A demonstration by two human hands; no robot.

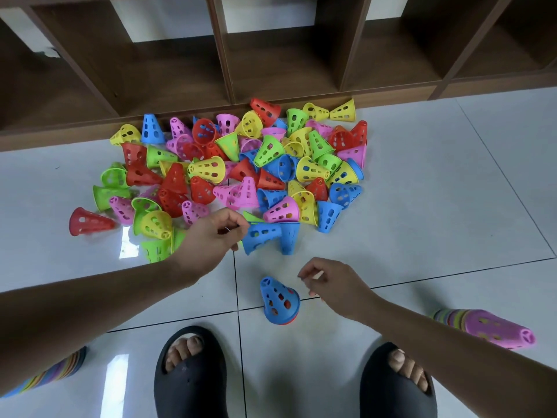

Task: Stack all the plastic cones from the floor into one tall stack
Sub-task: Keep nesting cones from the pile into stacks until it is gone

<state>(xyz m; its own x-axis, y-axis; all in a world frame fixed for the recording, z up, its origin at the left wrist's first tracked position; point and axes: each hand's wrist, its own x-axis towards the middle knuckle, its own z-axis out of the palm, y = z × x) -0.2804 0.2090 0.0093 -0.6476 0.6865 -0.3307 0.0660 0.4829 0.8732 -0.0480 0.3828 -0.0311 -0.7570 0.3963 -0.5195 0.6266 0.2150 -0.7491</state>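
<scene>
1. Two feet in black slide sandals (pixel 190 387) stand on the white tiled floor (pixel 422 221).
2. A many-coloured stack of cones (pixel 51 372) lies on its side at the lower left. A pink-topped stack (pixel 494 327) lies on its side at the lower right, behind the right forearm.
3. Between the sandals and a little ahead, an upright blue cone (pixel 278 297) sits nested over a red one, whose rim shows at its base.
4. The right hand (pixel 328 285) hovers just beside that cone, fingers loosely curled and holding nothing.
5. The left hand (pixel 217 232) reaches to the wide rim of a tipped blue cone (pixel 263 236). Its fingers are curled at the rim, but I cannot tell if they pinch it.
6. Beyond lies the loose pile of cones (pixel 241 176) in red, yellow, green, blue and pink, most of them tipped over.
7. The pile's far edge reaches the base of a dark wooden shelf unit (pixel 223 55).
</scene>
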